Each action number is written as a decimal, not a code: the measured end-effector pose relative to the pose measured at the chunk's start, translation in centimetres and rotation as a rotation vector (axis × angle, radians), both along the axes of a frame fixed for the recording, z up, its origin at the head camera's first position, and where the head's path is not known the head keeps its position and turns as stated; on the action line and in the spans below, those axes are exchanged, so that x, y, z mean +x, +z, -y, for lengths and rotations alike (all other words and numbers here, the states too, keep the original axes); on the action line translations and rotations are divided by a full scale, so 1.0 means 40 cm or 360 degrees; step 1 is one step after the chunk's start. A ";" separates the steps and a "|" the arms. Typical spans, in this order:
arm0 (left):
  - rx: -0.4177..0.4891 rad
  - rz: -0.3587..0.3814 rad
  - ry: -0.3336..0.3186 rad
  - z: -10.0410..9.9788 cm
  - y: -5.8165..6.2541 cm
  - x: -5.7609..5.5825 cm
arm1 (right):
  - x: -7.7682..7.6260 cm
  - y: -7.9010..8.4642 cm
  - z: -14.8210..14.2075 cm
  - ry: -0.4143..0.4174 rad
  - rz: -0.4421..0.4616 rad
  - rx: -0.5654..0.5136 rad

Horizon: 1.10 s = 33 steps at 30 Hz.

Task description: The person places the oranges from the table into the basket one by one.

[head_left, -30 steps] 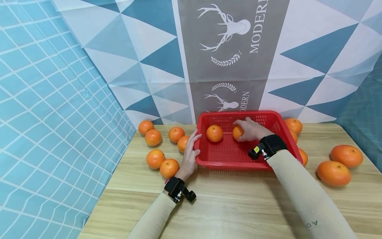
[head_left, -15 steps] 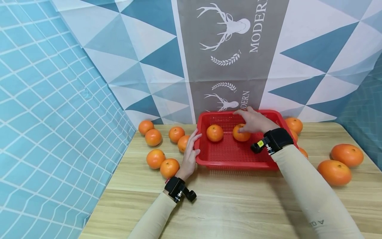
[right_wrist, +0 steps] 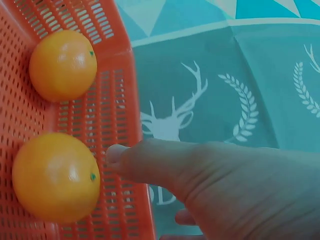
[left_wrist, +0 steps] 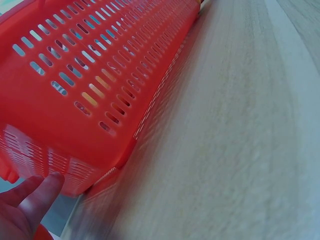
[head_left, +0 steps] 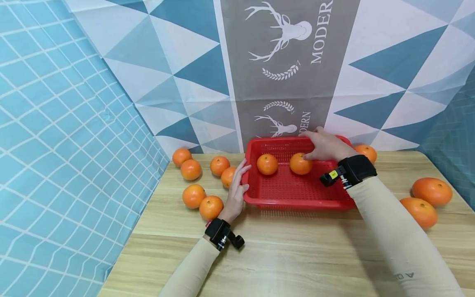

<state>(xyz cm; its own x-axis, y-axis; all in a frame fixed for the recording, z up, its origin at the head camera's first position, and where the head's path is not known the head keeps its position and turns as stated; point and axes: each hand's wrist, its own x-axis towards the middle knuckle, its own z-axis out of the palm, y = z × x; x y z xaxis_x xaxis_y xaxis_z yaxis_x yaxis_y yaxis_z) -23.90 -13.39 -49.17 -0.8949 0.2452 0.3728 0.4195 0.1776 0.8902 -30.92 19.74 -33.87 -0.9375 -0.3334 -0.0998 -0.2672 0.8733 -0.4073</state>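
A red perforated plastic basket (head_left: 297, 203) stands against the back wall with two oranges inside. One orange (head_left: 267, 164) sits near its left end, the other orange (head_left: 300, 164) near the middle. My right hand (head_left: 326, 145) is over the basket's back right part, thumb close to the middle orange and holding nothing. In the right wrist view the thumb (right_wrist: 145, 157) points at that orange (right_wrist: 56, 177) with a gap between them. My left hand (head_left: 235, 194) rests against the basket's left side, fingers extended along the rim. Its fingertips (left_wrist: 52, 181) show at the basket's end wall in the left wrist view.
Several oranges lie on the wooden table (head_left: 267, 255) left of the basket, among them an orange (head_left: 211, 207) close to my left wrist. Right of the basket, an orange (head_left: 365, 153) peeks out behind my right arm, and two larger oranges (head_left: 432, 192) lie farther right.
My right hand has let go of the middle orange and drawn back to the right and up, uncovering it in the basket. My left hand stays at the basket's left side.
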 end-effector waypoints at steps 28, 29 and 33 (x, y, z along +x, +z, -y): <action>0.0003 -0.0050 0.0014 -0.001 -0.006 -0.007 | 0.025 0.002 -0.221 -0.0172 -0.0039 -0.0025; 0.0002 -0.0049 0.0015 -0.001 -0.007 -0.006 | 0.026 -0.001 -0.231 -0.0179 -0.0040 -0.0023; 0.0008 -0.0041 -0.0001 -0.001 -0.003 -0.005 | 0.031 -0.012 -0.274 -0.0189 -0.0056 0.0002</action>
